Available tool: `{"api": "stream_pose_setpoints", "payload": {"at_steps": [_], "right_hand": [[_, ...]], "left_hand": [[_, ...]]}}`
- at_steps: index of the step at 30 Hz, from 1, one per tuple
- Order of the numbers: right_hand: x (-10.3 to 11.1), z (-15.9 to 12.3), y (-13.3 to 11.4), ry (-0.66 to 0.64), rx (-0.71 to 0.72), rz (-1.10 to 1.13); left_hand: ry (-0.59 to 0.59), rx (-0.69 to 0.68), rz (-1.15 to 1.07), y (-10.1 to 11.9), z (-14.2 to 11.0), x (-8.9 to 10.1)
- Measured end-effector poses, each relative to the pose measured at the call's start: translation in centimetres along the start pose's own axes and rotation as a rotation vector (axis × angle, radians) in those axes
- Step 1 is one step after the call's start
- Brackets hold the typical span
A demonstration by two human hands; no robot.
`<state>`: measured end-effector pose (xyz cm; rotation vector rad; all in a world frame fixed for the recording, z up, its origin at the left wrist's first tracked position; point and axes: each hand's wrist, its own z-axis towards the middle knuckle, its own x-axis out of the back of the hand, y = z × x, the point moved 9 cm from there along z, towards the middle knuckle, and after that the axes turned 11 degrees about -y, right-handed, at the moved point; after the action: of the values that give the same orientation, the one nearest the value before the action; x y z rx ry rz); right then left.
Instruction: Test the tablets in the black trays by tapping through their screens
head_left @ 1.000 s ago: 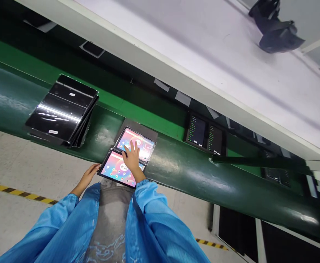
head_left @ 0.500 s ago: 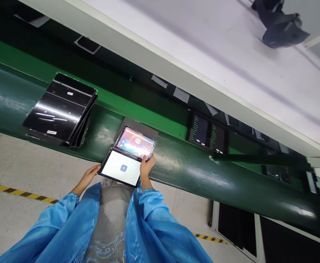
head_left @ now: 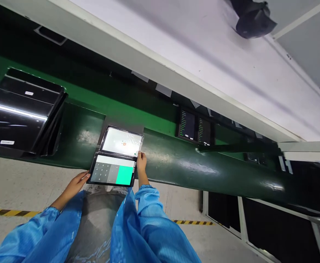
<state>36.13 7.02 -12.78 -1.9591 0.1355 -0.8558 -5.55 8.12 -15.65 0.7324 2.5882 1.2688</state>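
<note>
Left: your left hand (head_left: 74,184) at the lower tablet's (head_left: 112,171) edge.
Right: your right hand (head_left: 141,164) at the upper tablet's (head_left: 121,141) side.
Grip: cannot tell if clamped.
Keep: edges only, off screens.

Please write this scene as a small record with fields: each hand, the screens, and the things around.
Left hand: touching the left corner of the lower tablet
Right hand: touching the right edge of the film-covered upper tablet
Screens: upper white with small orange icon; lower keypad with green block
Around: grey mat; stack of black film-wrapped tablets; green bench
</note>
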Motion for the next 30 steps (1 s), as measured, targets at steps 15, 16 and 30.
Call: {"api": "stream_pose_setpoints", "payload": {"at_steps": [15,16,30], "right_hand": [[-1.4,4.2,0.9,-0.093,0.011,0.158],[-1.5,4.3,1.0,-0.101,0.006,0.164],[-1.5,3.2,0.1,-0.261,0.038,0.246]], "left_hand": [[0.221,-0.257,0.366,12.9,13.7,-0.1],[0.231,-0.262,0.375,13.1,14.0,-0.1],[0.288,-0.248,0.386,14.3,13.8,0.4]]}}
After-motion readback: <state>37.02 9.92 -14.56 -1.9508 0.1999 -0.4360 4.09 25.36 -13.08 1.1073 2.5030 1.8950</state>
